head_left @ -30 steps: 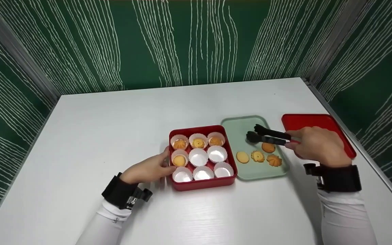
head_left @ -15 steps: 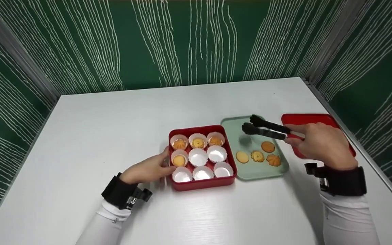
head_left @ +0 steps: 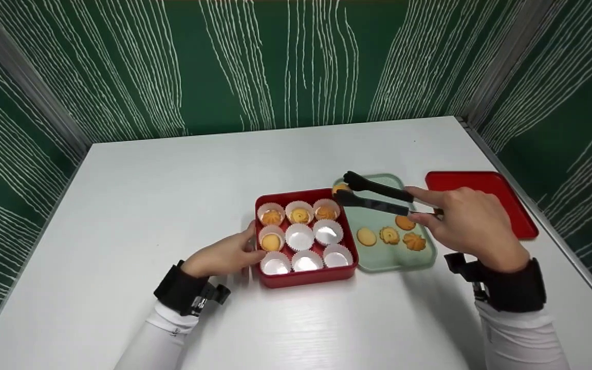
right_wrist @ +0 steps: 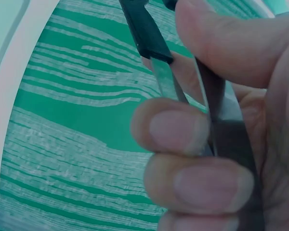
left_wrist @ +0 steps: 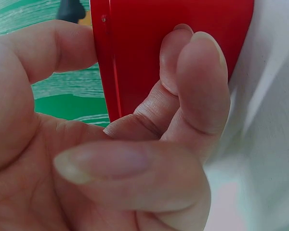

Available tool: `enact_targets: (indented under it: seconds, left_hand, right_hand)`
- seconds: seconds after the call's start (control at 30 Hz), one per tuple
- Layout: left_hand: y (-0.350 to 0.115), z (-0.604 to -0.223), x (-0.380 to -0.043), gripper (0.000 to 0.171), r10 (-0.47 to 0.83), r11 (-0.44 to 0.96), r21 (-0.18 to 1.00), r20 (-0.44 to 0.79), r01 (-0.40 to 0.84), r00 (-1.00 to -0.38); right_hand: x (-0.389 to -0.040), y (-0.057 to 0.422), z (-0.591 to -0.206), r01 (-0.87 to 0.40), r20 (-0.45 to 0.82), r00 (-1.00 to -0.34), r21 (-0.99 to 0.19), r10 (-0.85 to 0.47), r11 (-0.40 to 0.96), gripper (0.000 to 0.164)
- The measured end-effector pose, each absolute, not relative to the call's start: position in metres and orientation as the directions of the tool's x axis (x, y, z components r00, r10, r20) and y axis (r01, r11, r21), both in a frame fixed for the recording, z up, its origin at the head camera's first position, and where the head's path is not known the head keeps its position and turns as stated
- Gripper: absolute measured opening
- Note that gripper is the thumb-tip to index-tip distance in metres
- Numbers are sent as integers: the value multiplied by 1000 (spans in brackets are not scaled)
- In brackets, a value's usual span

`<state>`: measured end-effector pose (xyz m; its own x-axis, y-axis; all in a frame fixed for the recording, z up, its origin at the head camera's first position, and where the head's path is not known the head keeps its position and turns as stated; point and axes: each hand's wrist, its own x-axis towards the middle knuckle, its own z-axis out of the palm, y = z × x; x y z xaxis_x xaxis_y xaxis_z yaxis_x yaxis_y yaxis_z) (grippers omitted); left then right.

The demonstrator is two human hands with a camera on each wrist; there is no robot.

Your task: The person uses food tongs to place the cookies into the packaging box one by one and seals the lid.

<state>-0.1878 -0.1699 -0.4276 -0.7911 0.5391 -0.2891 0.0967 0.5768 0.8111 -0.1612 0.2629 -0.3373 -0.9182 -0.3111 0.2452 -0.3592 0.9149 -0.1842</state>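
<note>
My left hand (head_left: 224, 254) holds the left wall of a red box (head_left: 303, 279), its fingers bent against the outside in the left wrist view. White paper cups (head_left: 299, 237) stand in rows inside. The back row's three cups and the middle row's left cup each hold a cookie; the others are bare inside. With my right hand (head_left: 473, 221) I grip black-tipped tongs (head_left: 378, 198) by their metal arms. A yellow cookie (head_left: 340, 190) shows at the tongs' tips, above the box's back right corner. Several cookies (head_left: 389, 236) lie on the green tray (head_left: 388, 261).
The green tray sits right against the box's right side. Farther right, a red tray (head_left: 481, 180) lies partly behind my right hand. Green patterned panels (head_left: 311, 61) rise beyond the white table (head_left: 198, 180) at the back and sides.
My right hand has lifted the tongs off the green tray and carried them left with a cookie, to the box's back right corner. My left hand and the box stay put.
</note>
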Motion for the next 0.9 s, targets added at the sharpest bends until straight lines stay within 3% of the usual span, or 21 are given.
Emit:
enact_targets:
  seconds: [0.3,0.57,0.9]
  left_hand:
    - [-170,-427,-187,87,528,598,795,-293,103,-797]
    - [-170,-427,-188,87,521,615,781,-294,113,-801]
    - [-171,-429,-188,88,550,581,805,-279,120,-787]
  right_hand:
    - [-159,234,-348,-500,323,-839,-141,-438,854,51]
    - [-162,212,-361,-534,256,-832,-128,-492,836,47]
    - [-168,199,-378,-587,268,-794,-102,-546,803,44]
